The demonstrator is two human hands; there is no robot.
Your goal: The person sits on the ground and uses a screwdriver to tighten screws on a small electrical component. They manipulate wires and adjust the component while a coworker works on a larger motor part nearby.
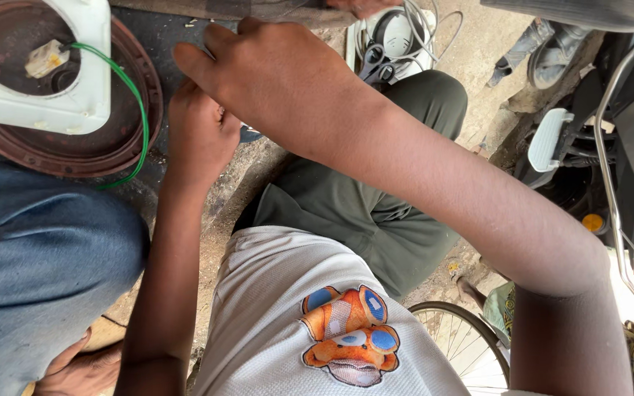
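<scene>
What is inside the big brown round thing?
A white plastic piece rests across the brown disc, with a green wire curving over it. Whatever lies beneath the plastic is covered.

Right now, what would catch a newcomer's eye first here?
The two bare hands at top centre: the right hand lies over the left hand; whatever they work on is hidden. Upper left, a green wire curves over a rusty round drum holding a white plastic part.

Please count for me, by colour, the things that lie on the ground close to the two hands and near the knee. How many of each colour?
White: 2, the plastic housing and the cable bundle
Reddish-brown: 1, the round rusty disc
Green: 1, the wire
Dark: 1, the scissors
Total: 5

The left hand and right hand meet beside the disc; whatever they hold is hidden.
</scene>
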